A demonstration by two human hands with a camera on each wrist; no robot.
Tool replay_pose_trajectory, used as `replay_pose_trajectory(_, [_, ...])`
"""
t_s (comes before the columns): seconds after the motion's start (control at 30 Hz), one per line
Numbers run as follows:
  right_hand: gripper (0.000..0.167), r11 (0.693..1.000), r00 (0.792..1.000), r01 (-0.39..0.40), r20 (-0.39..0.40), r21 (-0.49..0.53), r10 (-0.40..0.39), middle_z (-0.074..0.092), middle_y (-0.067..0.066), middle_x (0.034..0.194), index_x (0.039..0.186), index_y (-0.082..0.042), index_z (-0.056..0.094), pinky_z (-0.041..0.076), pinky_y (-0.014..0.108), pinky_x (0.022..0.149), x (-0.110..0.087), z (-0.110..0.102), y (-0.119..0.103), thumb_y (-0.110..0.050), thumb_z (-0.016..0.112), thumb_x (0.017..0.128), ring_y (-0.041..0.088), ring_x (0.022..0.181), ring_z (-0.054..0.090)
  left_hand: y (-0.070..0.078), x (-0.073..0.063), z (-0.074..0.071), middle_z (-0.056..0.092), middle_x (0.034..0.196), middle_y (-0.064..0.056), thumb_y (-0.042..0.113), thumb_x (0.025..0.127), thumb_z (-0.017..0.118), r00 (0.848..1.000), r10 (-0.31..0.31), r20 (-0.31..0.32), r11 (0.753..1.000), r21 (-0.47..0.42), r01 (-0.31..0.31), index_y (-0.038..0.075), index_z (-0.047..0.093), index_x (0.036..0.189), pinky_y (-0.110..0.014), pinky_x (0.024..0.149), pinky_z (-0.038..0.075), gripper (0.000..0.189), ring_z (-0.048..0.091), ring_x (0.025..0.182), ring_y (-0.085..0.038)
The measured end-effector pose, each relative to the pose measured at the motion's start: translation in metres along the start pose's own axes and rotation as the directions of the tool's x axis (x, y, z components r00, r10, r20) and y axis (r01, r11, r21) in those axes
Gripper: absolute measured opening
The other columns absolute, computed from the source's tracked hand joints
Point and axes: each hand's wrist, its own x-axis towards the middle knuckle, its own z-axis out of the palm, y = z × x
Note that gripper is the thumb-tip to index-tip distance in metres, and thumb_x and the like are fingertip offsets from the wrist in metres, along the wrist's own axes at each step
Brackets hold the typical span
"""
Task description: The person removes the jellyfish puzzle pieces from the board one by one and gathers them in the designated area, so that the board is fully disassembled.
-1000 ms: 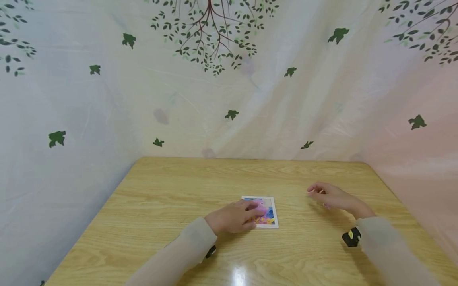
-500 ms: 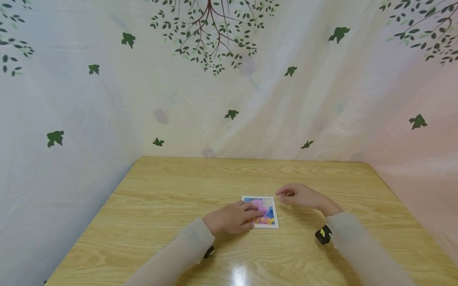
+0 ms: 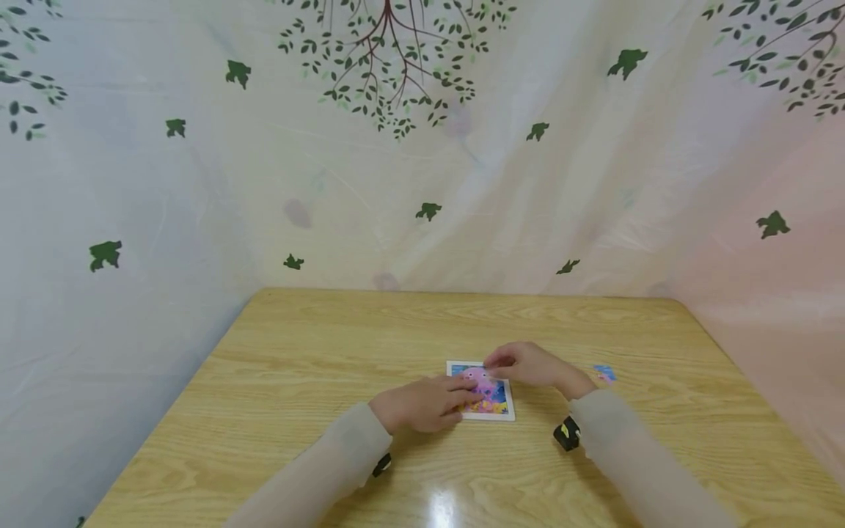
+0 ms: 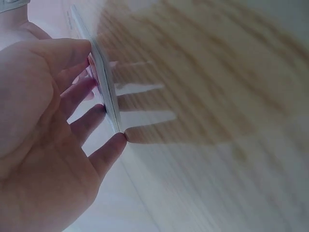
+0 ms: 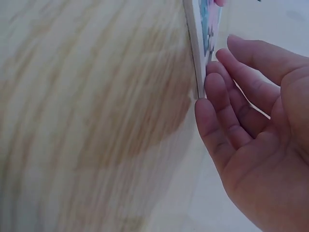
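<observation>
A flat picture puzzle (image 3: 503, 405) in a white frame lies on the wooden table, showing a pink cartoon creature over blue and yellow. My left hand (image 3: 425, 403) rests on its left side, fingers spread and fairly straight. In the left wrist view, these fingertips (image 4: 116, 140) touch the puzzle's face and edge. At the top right corner, my right hand (image 3: 528, 364) pinches a small puzzle piece, mostly hidden by the fingers. The right wrist view has this hand's curled fingers (image 5: 217, 87) close against the frame's edge (image 5: 195, 58).
One loose puzzle piece (image 3: 604, 374), blue and pink, lies on the table right of the right hand. Pale curtains (image 3: 356, 183) with leaf prints surround the wooden table (image 3: 317, 345) at the back and sides. Black wrist cameras (image 3: 568, 434) hang under the sleeves.
My right hand has moved left from the table's right side to the puzzle's top right corner, uncovering the loose piece. My left hand has slid back slightly to the left.
</observation>
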Motion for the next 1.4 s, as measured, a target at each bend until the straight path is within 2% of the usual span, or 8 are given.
replay_pose_trajectory(0.13, [0.020,1.000,1.000,-0.014,-0.015,-0.016,0.014,0.074,0.006,0.112,0.114,-0.004,0.076,0.055,0.044,0.092,0.003,0.002,-0.002,-0.018,0.069,0.100,0.019,0.105,0.066,-0.001,0.000,0.000,0.034,0.167,-0.003,0.023,0.110,0.051,1.000,0.015,-0.006,1.000,0.017,-0.015,0.018,0.042,0.161,-0.038,0.123,0.030,0.051,0.032,0.154,-0.022])
replay_pose_trajectory(0.33, [0.018,0.999,0.999,-0.035,-0.019,-0.026,0.035,0.073,0.004,0.108,0.110,-0.005,0.076,0.054,0.043,0.091,0.005,0.004,-0.005,-0.018,0.069,0.100,0.017,0.100,0.063,-0.002,-0.001,-0.001,0.036,0.167,-0.004,0.022,0.110,0.052,1.000,0.015,-0.012,1.000,-0.011,-0.015,0.018,0.043,0.160,-0.040,0.123,0.030,0.051,0.033,0.153,-0.022])
replay_pose_trajectory(0.67, [0.016,0.996,0.998,-0.059,-0.012,0.062,0.059,0.066,0.000,0.091,0.105,-0.002,0.069,0.049,0.027,0.075,0.011,0.011,-0.002,-0.015,0.074,0.096,0.013,0.083,0.058,-0.001,-0.001,-0.002,0.038,0.165,-0.005,0.022,0.110,0.053,1.000,0.014,-0.013,1.000,-0.025,-0.015,0.017,0.045,0.159,-0.041,0.123,0.031,0.050,0.035,0.152,-0.023])
replay_pose_trajectory(0.9, [0.018,0.995,0.997,-0.079,0.001,0.066,0.079,0.063,0.002,0.089,0.105,-0.001,0.066,0.048,0.027,0.074,0.012,0.013,-0.004,-0.013,0.075,0.095,0.014,0.082,0.056,-0.001,0.000,0.000,0.039,0.165,-0.005,0.022,0.110,0.053,1.000,0.006,-0.010,1.000,-0.024,-0.007,0.017,0.044,0.159,-0.041,0.123,0.031,0.050,0.035,0.152,-0.023])
replay_pose_trajectory(1.2, [0.022,0.991,0.994,-0.105,-0.015,0.078,0.107,0.063,0.003,0.093,0.108,-0.002,0.063,0.049,0.030,0.078,0.012,0.010,-0.005,-0.013,0.075,0.094,0.016,0.085,0.056,-0.001,0.001,-0.001,0.038,0.166,-0.004,0.020,0.109,0.053,0.999,0.027,-0.024,0.999,-0.026,-0.028,0.015,0.044,0.159,-0.039,0.123,0.030,0.051,0.035,0.152,-0.024])
replay_pose_trajectory(1.4, [0.016,0.992,0.995,-0.092,-0.031,0.085,0.095,0.064,0.003,0.094,0.104,-0.004,0.062,0.049,0.030,0.077,0.009,0.010,-0.007,-0.015,0.072,0.097,0.016,0.086,0.057,0.001,0.001,-0.001,0.037,0.166,-0.003,0.021,0.109,0.053,1.000,0.013,-0.012,1.000,-0.026,-0.013,0.016,0.043,0.159,-0.040,0.123,0.030,0.051,0.035,0.152,-0.024])
